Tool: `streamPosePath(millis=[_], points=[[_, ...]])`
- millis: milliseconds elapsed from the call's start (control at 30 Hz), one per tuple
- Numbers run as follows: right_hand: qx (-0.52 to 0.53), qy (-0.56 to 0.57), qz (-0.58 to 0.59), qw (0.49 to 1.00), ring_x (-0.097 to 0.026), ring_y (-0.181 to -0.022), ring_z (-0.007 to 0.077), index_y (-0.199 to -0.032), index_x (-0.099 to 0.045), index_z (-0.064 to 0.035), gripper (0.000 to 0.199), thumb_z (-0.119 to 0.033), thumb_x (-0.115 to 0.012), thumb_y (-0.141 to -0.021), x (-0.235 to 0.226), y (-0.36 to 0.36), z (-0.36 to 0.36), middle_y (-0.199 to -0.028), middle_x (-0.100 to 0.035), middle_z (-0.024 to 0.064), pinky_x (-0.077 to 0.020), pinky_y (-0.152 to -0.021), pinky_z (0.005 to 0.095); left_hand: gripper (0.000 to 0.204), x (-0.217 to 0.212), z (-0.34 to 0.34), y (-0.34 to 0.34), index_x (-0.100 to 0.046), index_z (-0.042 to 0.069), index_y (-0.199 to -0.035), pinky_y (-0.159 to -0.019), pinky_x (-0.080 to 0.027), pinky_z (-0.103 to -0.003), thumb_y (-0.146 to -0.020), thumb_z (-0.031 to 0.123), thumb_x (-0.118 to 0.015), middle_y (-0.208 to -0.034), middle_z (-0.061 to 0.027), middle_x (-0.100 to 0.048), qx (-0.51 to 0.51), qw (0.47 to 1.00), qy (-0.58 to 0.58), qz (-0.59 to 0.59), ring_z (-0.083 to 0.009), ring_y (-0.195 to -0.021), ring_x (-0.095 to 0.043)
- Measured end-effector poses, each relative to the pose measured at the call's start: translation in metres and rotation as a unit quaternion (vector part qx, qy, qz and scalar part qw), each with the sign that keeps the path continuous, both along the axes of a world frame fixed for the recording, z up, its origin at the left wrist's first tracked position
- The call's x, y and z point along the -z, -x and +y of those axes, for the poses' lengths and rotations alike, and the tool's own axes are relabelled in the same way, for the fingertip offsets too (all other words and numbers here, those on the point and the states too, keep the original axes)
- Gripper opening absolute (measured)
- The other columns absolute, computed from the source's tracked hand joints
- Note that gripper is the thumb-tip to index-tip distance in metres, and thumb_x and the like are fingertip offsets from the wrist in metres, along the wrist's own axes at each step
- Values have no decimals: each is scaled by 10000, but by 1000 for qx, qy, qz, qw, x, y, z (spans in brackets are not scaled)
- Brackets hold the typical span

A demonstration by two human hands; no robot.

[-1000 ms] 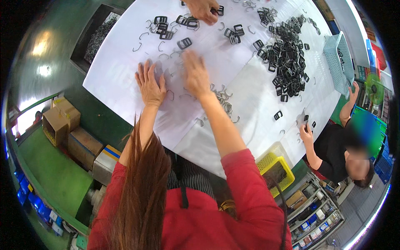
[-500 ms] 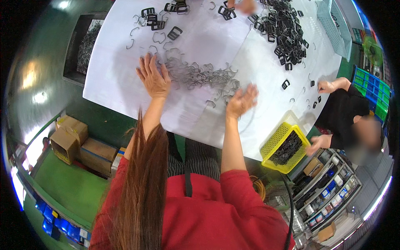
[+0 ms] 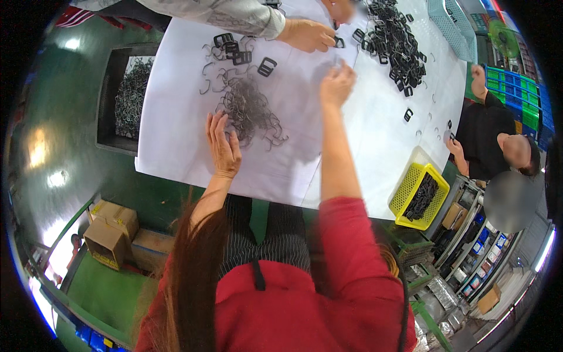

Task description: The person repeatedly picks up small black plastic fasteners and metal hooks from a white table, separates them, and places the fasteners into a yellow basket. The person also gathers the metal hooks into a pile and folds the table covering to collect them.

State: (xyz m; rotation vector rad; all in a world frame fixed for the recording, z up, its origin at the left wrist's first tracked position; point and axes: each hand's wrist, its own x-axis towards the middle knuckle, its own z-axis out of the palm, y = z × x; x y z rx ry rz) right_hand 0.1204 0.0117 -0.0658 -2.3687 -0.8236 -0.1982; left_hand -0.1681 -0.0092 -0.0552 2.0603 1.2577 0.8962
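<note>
My left hand (image 3: 224, 145) lies open at the near side of a heap of thin wire hooks (image 3: 243, 108), its fingers stretched and touching the edge of the pile. Farther forward and to the right, my right hand (image 3: 337, 86) hangs over the white table (image 3: 281, 170) with its fingers bent. Blur hides whether anything is between them. Just beyond it, a co-worker's hand (image 3: 308, 35) in a grey patterned sleeve is by a small black buckle (image 3: 339, 42). Several black buckles (image 3: 234, 51) with loose hooks lie past the heap; a single buckle (image 3: 267, 67) lies to their right.
A large pile of black buckles (image 3: 396, 50) spreads at the far right. A yellow basket (image 3: 397, 193) of black parts stands at the near right edge, a pale blue basket (image 3: 448, 29) at the far right corner. Left of the table is a black tray (image 3: 104, 126) of hooks. Another person (image 3: 492, 135) works at right.
The wire hooks have been gathered from a long band into a rounder heap. My right hand has moved forward, away from them. A co-worker's sleeved arm has come in over the far side.
</note>
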Motion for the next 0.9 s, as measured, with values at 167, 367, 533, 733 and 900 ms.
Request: streamPosePath(millis=[167, 367, 533, 733, 900], points=[[36, 207, 54, 976, -524, -1007, 321, -1244, -476, -121, 434, -341, -473, -870, -16, -72, 25, -1099, -507, 147, -440, -819, 426, 405, -2, 1, 4, -394, 28, -1247, -1054, -213, -444, -854, 103, -454, -1306, -144, -400, 1, 1000, 19, 6, -353, -1279, -273], [-53, 256, 26, 965, -528, -1018, 303, -1205, -539, -225, 371, -368, -482, -867, -21, -43, 14, -1102, -501, 139, -440, -803, 448, 408, 0, 1, 2, -395, 24, -1245, -1053, -211, -448, -849, 101, -458, -1304, -153, -395, 11, 1000, 8, 7, -354, -1269, -280], [-184, 62, -94, 976, -416, -1145, 290, -1182, -559, -196, 349, -281, -543, -844, -32, 57, -76, -1215, -466, 134, -306, -952, 440, 406, -1, 0, 12, -396, 20, -1241, -1046, -219, -458, -847, 88, -466, -1294, -170, -400, -38, 999, 15, 6, -379, -1256, -289], [47, 145, 10, 988, -196, -1329, 324, -1328, -359, -48, 518, -349, -419, -910, -1, 122, -163, -1404, -291, 166, -84, -1073, 490, 417, 7, 87, 29, -365, 11, -1288, -1051, -190, -472, -904, 162, -422, -1339, -190, -352, -115, 989, -86, 34, -380, -1280, -249], [-135, 93, 54, 985, -196, -1333, 318, -1342, -330, -29, 534, -332, -414, -911, -1, 193, -53, -1411, -285, 170, -81, -1080, 471, 435, 14, 146, 4, -400, 73, -1287, -1069, -145, -504, -871, 177, -475, -1357, -111, -376, 50, 986, -32, 155, -282, -1309, -263]])
